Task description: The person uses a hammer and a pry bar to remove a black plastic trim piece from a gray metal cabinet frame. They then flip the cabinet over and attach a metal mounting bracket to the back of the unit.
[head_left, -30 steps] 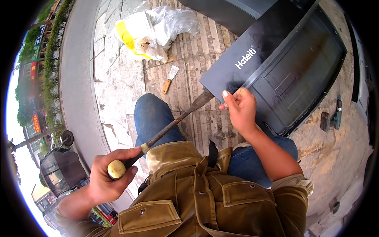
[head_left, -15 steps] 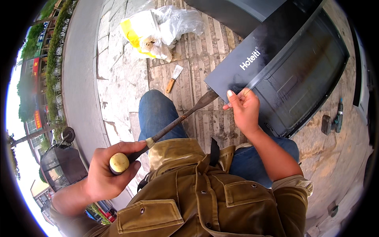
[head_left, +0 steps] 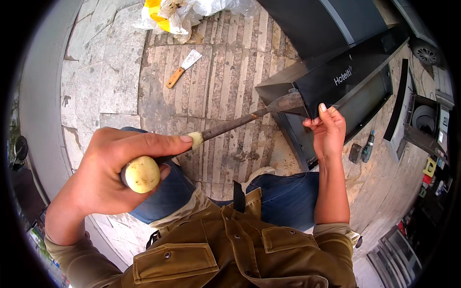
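Observation:
My left hand (head_left: pixel 103 165) is wrapped round the handle of a long pry tool (head_left: pixel 235 124), with its pale yellow butt toward me. The rusty shaft widens into a flat blade, which lies at the near corner of a glossy black panel (head_left: pixel 355 72) on a dark metal appliance. Its tip is hidden at the panel's edge. My right hand (head_left: pixel 330 134) pinches that panel's lower corner between thumb and fingers, just right of the blade. Below the panel, the appliance's dark recessed face (head_left: pixel 367 101) shows.
A putty knife (head_left: pixel 183 69) with a wooden handle lies on the ribbed paving. Beyond it is a crumpled plastic bag (head_left: pixel 192 17). A cordless drill (head_left: pixel 368 148) rests on the ground to the right. Farther right are appliance parts (head_left: pixel 425 117) and a car wheel (head_left: pixel 426 53).
My view has swung rightward. The pry tool's blade now sits against the panel's end edge, and the panel appears tilted more upright. My right hand keeps its pinch at the corner.

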A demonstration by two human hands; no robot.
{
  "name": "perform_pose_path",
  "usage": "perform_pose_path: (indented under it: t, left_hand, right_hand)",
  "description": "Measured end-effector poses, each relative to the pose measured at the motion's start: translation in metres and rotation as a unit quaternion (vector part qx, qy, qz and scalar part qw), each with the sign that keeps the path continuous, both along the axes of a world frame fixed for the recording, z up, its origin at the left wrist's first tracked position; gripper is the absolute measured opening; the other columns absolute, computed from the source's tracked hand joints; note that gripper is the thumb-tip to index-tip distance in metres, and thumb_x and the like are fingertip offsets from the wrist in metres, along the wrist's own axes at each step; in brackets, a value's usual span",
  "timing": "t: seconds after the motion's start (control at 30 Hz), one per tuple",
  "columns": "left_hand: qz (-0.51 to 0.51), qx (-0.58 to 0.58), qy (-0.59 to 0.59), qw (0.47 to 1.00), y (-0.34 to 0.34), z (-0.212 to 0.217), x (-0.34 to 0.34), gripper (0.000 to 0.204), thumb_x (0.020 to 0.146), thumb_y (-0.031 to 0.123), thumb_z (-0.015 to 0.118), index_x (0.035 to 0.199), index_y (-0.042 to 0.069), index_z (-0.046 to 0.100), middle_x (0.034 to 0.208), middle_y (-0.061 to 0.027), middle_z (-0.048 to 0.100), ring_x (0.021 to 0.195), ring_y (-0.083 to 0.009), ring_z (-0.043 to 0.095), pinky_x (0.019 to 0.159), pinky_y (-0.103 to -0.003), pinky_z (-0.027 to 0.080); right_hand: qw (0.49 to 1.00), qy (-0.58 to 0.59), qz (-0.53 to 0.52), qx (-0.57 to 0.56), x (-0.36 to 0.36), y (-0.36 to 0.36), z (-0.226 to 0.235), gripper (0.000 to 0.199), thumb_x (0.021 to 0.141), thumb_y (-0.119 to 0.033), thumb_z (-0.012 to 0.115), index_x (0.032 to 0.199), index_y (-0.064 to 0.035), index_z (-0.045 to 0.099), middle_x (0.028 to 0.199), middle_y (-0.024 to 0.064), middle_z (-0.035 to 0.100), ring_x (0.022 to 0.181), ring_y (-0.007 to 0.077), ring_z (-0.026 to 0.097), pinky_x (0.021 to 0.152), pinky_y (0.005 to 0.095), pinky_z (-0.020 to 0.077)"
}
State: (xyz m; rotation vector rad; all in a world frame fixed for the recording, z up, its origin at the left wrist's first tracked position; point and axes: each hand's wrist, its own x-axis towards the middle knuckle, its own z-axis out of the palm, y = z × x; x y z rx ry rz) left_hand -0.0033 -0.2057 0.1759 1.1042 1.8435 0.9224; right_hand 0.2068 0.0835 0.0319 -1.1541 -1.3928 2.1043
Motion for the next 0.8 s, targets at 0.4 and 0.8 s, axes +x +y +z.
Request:
perform_pose_path:
  t: [0.4,0.8]
  left_hand:
    - [0.093,-0.016,-0.049,0.994,-0.138,-0.225,-0.081,0.038,0.069,-0.012,0.062,0.104,0.001,0.066,0.1,-0.0162,0.067,0.092,-0.0289,0.066,0.081,-0.033,0.05]
    - [0.052,-0.038,-0.108,0.992,-0.154,-0.332,-0.08,0.049,0.061,-0.014,0.064,0.108,0.003,0.065,0.093,-0.0198,0.065,0.085,-0.034,0.064,0.075,-0.036,0.049]
  right_hand:
    - [0.992,-0.087,-0.074,-0.045,-0.01,0.001,0.005,0.026,0.096,-0.031,0.049,0.083,-0.0116,0.061,0.067,0.0046,0.057,0.062,0.0184,0.052,0.068,0.0351,0.0475]
    - [0.99,-0.09,-0.076,-0.076,-0.003,0.006,0.005,0.026,0.098,-0.029,0.045,0.1,-0.0159,0.067,0.085,0.006,0.067,0.063,0.0172,0.053,0.076,0.0362,0.0504]
